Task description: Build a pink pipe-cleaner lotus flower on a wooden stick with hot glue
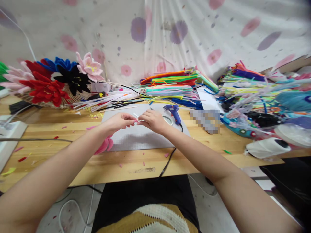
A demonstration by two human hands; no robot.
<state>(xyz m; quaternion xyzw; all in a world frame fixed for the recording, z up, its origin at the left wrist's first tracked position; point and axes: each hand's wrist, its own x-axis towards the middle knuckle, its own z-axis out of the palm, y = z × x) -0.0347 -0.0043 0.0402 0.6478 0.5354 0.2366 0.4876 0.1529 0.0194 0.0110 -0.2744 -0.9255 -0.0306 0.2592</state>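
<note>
My left hand (121, 122) and my right hand (153, 121) meet above a grey-white board (128, 139), fingertips pinched together. Between them is a small white strip (135, 115), its tip poking up, with a bit of pink at the fingertips. Both hands are closed on this piece. Pink fuzzy petals (105, 145) lie at the board's left edge, partly behind my left forearm. Just right of my right hand, a pair of scissors (168, 120) shows in part. A blue glue gun (173, 113) rests on the board's right side.
Bundles of coloured pipe cleaners (170, 81) lie along the back. Fuzzy flowers (48, 87) stand at the back left, near a white power strip (11, 136). More pipe cleaners and a white spool (266, 148) are at the right. A black cord (167, 163) crosses the front edge.
</note>
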